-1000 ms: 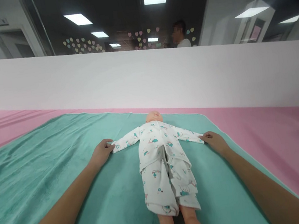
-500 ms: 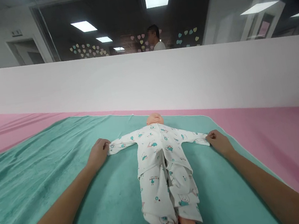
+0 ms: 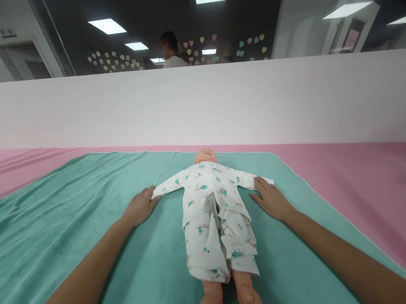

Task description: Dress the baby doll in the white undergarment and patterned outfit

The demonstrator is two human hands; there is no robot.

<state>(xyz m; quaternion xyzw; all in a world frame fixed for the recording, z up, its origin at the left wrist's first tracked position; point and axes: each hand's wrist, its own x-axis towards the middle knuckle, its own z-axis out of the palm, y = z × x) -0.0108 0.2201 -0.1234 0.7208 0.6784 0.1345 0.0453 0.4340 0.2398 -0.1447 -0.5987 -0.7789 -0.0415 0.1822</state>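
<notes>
A baby doll (image 3: 205, 155) lies on its back with its bare feet toward me. It wears a white printed top (image 3: 198, 193) and matching trousers (image 3: 203, 250), the sleeves stretched out to both sides. My left hand (image 3: 142, 207) rests flat, fingertips at the end of the sleeve on the left. My right hand (image 3: 272, 198) lies with fingers apart across the other sleeve, whose cuff shows beyond the fingers. Both hands are open. The doll's own hands are hidden inside the sleeves.
Under the doll is a green blanket (image 3: 153, 280), wrinkled at the left, over a pink sheet (image 3: 373, 183). A low white wall (image 3: 196, 105) runs along the back, with dark glass above it. A person (image 3: 171, 51) is visible in the glass.
Both hands have let go of the pinched cuffs and flattened. My right hand has moved inward along its sleeve. The doll's feet have come into view, and the person has shifted left.
</notes>
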